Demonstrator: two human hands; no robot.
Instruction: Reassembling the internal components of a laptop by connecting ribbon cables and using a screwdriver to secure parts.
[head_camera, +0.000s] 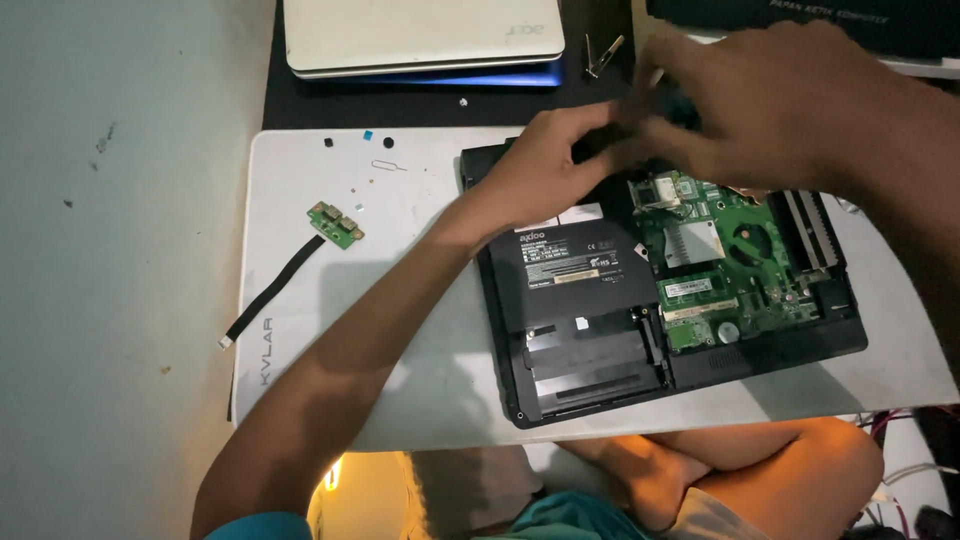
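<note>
Fingertips of our left hand (545, 160) curl down together onto a small dark part at the far edge of the opened laptop base (660, 300), pinching it against the chassis rim. Our right hand (770, 100) hovers just beside it, fingers bunched around something dark; motion blur keeps us from telling whether they grip it or only press on it. Both hands meet over the far left corner of the green motherboard (720, 260), close to the fan opening.

Moving outward, the laptop base lies upside down on a white work mat (330, 330), angled so its near edge almost reaches the mat's front edge above our crossed legs. To its left, the mat offers wide open room, broken only by a small green circuit board (335, 224) with a black ribbon cable (270, 295) trailing toward the mat's left edge, plus a few tiny bits near the far edge. Our left forearm crosses that space diagonally.

Beyond the mat's far edge sits a closed white laptop (425, 35) on a dark surface, with metal tweezers (603, 53) just beside it. Grey floor runs along the left.
</note>
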